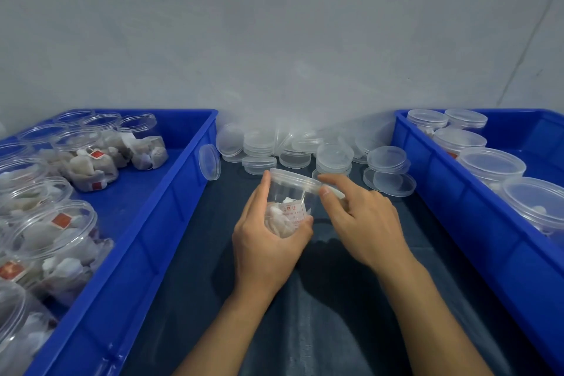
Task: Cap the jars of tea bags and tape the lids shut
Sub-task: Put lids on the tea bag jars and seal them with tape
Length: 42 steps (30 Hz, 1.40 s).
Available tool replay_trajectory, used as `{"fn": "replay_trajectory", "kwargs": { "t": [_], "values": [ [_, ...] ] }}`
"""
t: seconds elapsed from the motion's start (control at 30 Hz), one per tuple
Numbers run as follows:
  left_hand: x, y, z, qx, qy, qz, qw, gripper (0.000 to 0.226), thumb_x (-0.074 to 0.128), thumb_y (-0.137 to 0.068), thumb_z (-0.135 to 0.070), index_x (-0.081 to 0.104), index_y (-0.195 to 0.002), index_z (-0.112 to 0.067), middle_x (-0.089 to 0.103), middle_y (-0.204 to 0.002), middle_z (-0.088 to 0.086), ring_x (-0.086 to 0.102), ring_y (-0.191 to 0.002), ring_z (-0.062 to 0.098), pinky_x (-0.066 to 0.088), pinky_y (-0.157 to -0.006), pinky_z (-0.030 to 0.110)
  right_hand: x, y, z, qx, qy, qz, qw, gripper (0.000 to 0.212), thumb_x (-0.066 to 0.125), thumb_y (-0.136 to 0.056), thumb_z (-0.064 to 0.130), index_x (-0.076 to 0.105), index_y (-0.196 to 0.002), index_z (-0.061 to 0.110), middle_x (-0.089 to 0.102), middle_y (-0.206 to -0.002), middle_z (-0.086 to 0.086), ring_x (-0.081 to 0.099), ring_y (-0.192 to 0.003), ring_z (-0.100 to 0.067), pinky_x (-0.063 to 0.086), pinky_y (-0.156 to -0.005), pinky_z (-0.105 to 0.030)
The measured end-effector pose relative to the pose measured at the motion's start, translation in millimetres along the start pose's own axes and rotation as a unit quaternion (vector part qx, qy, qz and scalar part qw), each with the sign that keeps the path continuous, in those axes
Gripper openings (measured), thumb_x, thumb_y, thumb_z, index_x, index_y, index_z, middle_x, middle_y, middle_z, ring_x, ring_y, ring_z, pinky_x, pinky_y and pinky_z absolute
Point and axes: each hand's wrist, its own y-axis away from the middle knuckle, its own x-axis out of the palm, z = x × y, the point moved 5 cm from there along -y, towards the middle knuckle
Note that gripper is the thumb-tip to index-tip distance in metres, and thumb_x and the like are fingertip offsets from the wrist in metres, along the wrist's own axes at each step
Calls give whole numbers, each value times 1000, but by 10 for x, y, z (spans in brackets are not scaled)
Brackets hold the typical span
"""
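Standing in the left blue plastic bin (171,192), open clear plastic jars of tea bags (88,159). Gripping the clear round jar with a white label (288,210) above the dark cloth-covered table (320,299), left hand (268,241) curled round it. Pinching the clear lid (294,180) at its rim, right hand (363,223). Lying behind, loose clear lids (332,156). Holding capped jars (491,163), right blue plastic bin (457,198).
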Motion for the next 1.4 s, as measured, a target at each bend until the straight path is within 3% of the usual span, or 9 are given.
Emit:
{"fn": "replay_trajectory", "kwargs": {
  "t": [0.23, 0.4, 0.53, 0.63, 0.73, 0.83, 1.0, 1.17, 1.4],
  "values": [
    [2, -29, 45, -12, 37, 27, 999, 96, 87, -67, -48, 52, -155, -30, 60, -121, -47, 65, -113, -10, 54, -93, 15, -13, 13, -25, 0, 9, -17, 1000, 37, 39, -102, 60, 55, -135, 63, 51, -53, 19, 65, -79, -19, 53, -76, -41],
    [-17, -53, 30, -8, 6, 72, 997, 93, 84, -71, -52, 47, -155, -37, 60, -143, -23, 58, -127, -9, 53, -102, 22, -22, 24, -25, -5, -2, -33, 999, 36, 43, -102, 59, 61, -133, 58, 63, -60, 19, 67, -79, -17, 56, -78, -43],
    [-19, -60, -126, 62, -160, 80, 982, 90, 73, -80, -58, 39, -158, -28, 52, -151, -11, 51, -137, 9, 48, -108, 35, -20, 35, -8, 4, -8, -56, 998, 43, 39, -97, 62, 65, -130, 54, 66, -63, 15, 68, -78, -18, 56, -77, -43],
    [-11, -50, -238, 78, -244, 73, 964, 90, 64, -83, -60, 36, -159, -22, 48, -150, -5, 50, -134, 17, 47, -100, 37, -22, 62, 54, -6, 7, -70, 998, 41, 41, -98, 59, 68, -128, 50, 63, -60, 15, 68, -76, -21, 56, -72, -42],
    [-45, -62, -217, 10, -146, 70, 987, 79, 52, -83, -65, 37, -154, -34, 52, -145, -15, 55, -124, 7, 46, -92, 27, -5, 113, 166, -25, 26, -90, 995, 41, 42, -98, 56, 70, -126, 46, 74, -73, 8, 70, -80, -31, 55, -70, -43],
    [-109, -95, -175, -40, -75, 38, 996, 56, 48, -84, -78, 42, -131, -47, 62, -125, -21, 59, -111, 1, 44, -83, 17, 43, 149, 274, -42, 23, -76, 996, 49, 32, -99, 57, 64, -135, 45, 75, -77, 5, 70, -80, -30, 55, -72, -45],
    [-161, -132, -81, -83, -49, -10, 995, 51, 48, -81, -85, 41, -117, -49, 68, -113, -16, 67, -103, 9, 54, -80, 38, 105, 205, 381, -78, 34, -35, 996, 55, 22, -98, 49, 47, -147, 44, 74, -88, 3, 66, -79, -31, 42, -66, -41],
    [-185, -140, -24, -82, -38, -27, 996, 50, 48, -85, -84, 45, -118, -47, 67, -111, -19, 64, -103, -3, 49, -76, 27, 102, 198, 361, -84, 36, -7, 996, 52, 17, -99, 55, 36, -147, 50, 54, -68, 15, 64, -75, -24, 35, -65, -39],
    [-167, -121, -30, -55, -30, -15, 998, 51, 48, -88, -83, 46, -122, -45, 72, -115, -12, 68, -108, 7, 57, -85, 41, 71, 123, 208, -68, 105, -13, 992, 45, 16, -104, 54, 39, -143, 46, 72, -81, 8, 68, -81, -31, 42, -68, -42]
  ]
}}
